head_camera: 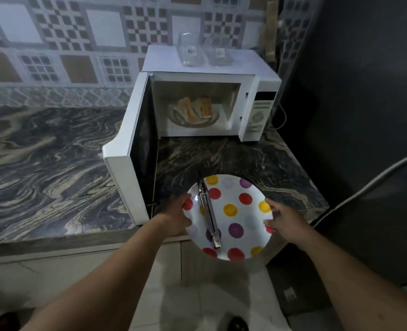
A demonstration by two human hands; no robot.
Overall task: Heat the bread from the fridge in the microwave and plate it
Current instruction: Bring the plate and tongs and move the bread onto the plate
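now i have the plate [243, 212] in both hands, out past the front edge of the counter [257, 158] and partly over it. my left hand [177, 217] grips the plate's left rim, thumb curled over the top near a red dot. my right hand [284, 222] pinches the right rim, fingers bent around the edge. tongs [208, 209] lie loose on the plate, running from its far rim toward the near one, closer to my left hand.

bread [195, 108] sits inside the microwave [252, 111], slices leaning on a dish [205, 121] in the middle of the cavity. the door [128, 149] swings wide to the left, its edge just beside my left hand. the microwave stands at the back right corner of the counter, with clear containers [202, 52] on its top.

i judge the bread to be light and soft, likely warm, and easy to crush or tear, so the tongs should take each slice gently across its flat faces near the middle, not by a corner. the plate looks smooth and breakable, and the tongs could slide if it tilts, so i'd keep it level and set it on the counter before freeing a hand.
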